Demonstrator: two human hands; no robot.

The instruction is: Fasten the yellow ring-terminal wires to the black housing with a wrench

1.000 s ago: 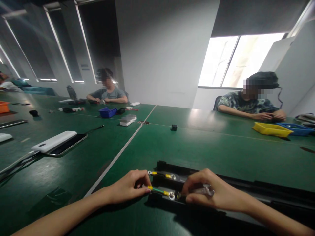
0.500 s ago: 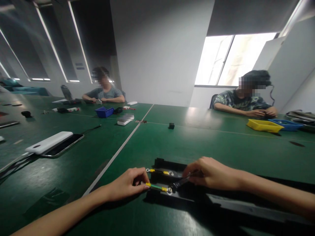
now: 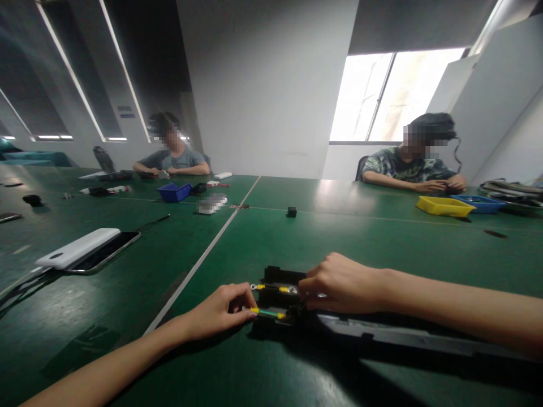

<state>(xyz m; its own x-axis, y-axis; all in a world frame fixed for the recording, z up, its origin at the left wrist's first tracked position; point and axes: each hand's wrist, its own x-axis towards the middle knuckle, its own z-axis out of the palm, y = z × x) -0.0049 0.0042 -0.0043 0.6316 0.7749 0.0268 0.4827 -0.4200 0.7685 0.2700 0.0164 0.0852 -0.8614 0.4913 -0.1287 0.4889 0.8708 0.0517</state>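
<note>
Near the front of the table lies a long black housing (image 3: 275, 274) with two short wires at its left end. My left hand (image 3: 220, 311) is closed in a pinch on the left end of the nearer one, a green wire (image 3: 268, 313) with yellow sleeves. The other, a dark wire (image 3: 272, 288) with yellow sleeves, has a ring terminal (image 3: 253, 287) sticking out past the housing. My right hand (image 3: 339, 285) is closed above the housing around a black rod-like thing (image 3: 297, 309), whose kind I cannot make out. Its lower end covers the green wire's right terminal.
A white power bank (image 3: 80, 247) and a phone (image 3: 106, 254) lie at left. Farther off are a blue bin (image 3: 173, 193), a small black block (image 3: 292, 212), a yellow bin (image 3: 444, 207) and another blue bin (image 3: 481, 202). Two people sit across the table.
My right hand has moved left and turned, bringing the black rod-like thing more upright over the green wire's right terminal. My left hand keeps its pinch. The view has shifted slightly.
</note>
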